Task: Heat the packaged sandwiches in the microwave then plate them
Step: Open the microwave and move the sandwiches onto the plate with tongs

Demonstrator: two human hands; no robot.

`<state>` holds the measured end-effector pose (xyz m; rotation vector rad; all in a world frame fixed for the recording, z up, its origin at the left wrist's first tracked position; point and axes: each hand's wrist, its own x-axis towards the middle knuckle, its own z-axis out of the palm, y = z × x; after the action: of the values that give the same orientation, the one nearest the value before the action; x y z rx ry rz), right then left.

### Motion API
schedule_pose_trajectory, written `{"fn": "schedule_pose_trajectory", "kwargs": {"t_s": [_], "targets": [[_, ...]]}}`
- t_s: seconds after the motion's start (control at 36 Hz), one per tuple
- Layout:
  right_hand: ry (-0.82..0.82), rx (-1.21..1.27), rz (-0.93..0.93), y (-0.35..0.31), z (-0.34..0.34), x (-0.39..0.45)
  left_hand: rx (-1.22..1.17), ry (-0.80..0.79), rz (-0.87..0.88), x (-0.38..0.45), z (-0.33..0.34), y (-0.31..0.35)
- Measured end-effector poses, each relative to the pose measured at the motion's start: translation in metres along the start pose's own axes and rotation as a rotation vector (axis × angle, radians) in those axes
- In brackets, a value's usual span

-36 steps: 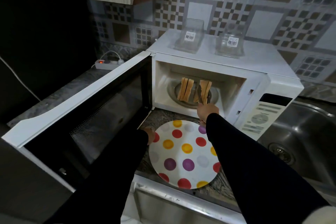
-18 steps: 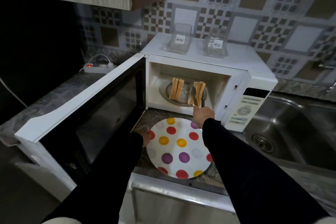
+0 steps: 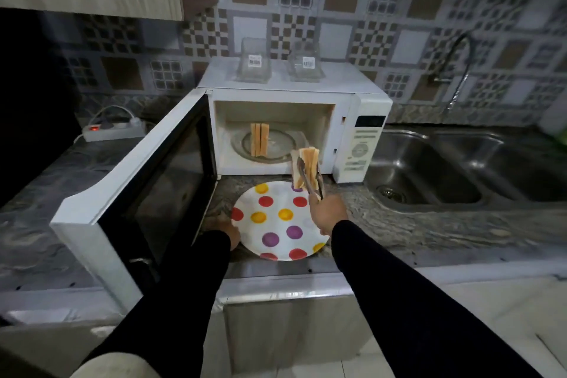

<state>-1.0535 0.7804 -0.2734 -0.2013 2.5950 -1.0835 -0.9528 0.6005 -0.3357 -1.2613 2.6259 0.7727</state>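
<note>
My right hand (image 3: pixel 326 214) grips tongs (image 3: pixel 313 181) clamping an upright sandwich (image 3: pixel 305 167) above the polka-dot plate's (image 3: pixel 277 224) far rim; my left hand (image 3: pixel 228 232) steadies its near-left edge.

A: Colours, plate (image 3: pixel 277 242)?
B: White, dotted red, yellow, purple, faint grey.
A: Microwave (image 3: pixel 359 101)?
B: White casing, black door window (image 3: pixel 165 175), cream cavity.
A: Sandwiches?
B: The one in the tongs (image 3: pixel 303 170) and the one on the turntable (image 3: pixel 259 139): tan crusts, pale bread.
A: Surroundings?
B: Wall tiles (image 3: pixel 399 9) grey, brown and white, checkered squares. Sleeves (image 3: pixel 408 301) black. Countertop (image 3: pixel 429 224) mottled grey. Sink (image 3: pixel 445 169) steel grey.
</note>
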Motion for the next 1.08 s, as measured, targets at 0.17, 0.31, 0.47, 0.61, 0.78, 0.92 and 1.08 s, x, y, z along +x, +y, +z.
{"fn": "schedule_pose_trajectory", "kwargs": {"t_s": [0.17,0.31,0.47,0.61,0.78,0.92,1.08], "targets": [[0.020,-0.092,0.031,0.031,0.001,-0.033,0.067,0.031,0.074,-0.005,0.015,-0.003],[0.003,-0.092,0.066,0.046,0.006,-0.054,0.138,-0.037,0.168,-0.018,0.014,0.000],[0.005,-0.133,0.089,0.058,0.015,-0.070,0.225,-0.056,0.160,-0.022,0.009,-0.007],[-0.031,-0.203,0.079,0.058,0.017,-0.072,0.165,-0.124,0.163,-0.034,0.000,-0.003],[-0.085,-0.194,0.079,0.056,0.008,-0.069,0.267,-0.092,0.198,-0.040,-0.002,0.001],[-0.046,-0.230,0.025,0.046,0.003,-0.061,0.419,-0.104,0.253,-0.030,0.005,-0.004],[0.014,-0.258,-0.040,0.025,-0.015,-0.048,0.458,-0.141,0.227,-0.016,0.005,-0.004]]}}
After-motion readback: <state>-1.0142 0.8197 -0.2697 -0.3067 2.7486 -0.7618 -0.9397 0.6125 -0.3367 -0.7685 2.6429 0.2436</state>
